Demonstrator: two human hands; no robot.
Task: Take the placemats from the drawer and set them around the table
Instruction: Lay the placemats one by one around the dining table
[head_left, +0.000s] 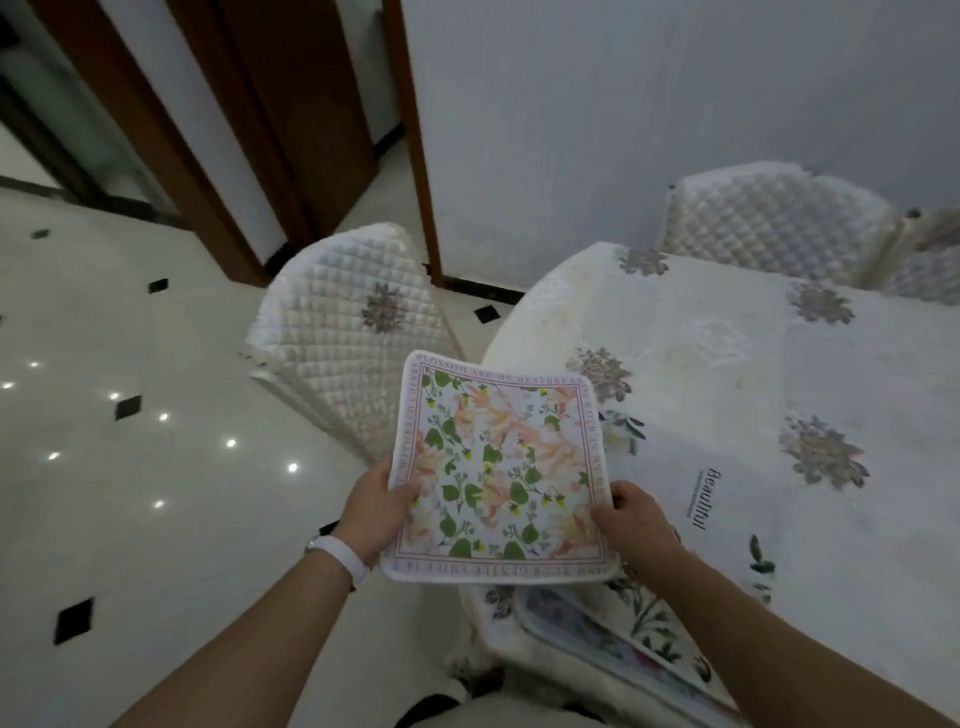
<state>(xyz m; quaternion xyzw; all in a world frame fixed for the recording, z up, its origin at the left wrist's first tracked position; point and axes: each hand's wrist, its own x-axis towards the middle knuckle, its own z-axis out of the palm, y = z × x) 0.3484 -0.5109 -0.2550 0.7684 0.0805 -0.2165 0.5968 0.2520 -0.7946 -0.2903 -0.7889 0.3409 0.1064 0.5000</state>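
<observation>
A square placemat (498, 467) with peach flowers, green leaves and a lettered border is held level in the air, just left of the table's near corner. My left hand (376, 512) grips its left edge, thumb on top. My right hand (636, 512) pinches its right edge. Below it, another placemat (691, 499) printed "Beautiful" lies on the table (727, 338), which wears a white floral cloth. A further floral mat (597, 634) lies at the table's near edge, partly hidden by my right forearm.
A chair with a quilted white cover (343, 332) stands at the table's left end. A second quilted chair (769, 223) stands behind the table against the wall. Glossy white floor tiles (130, 467) with black diamonds spread left. Brown door frames (218, 156) stand at the back.
</observation>
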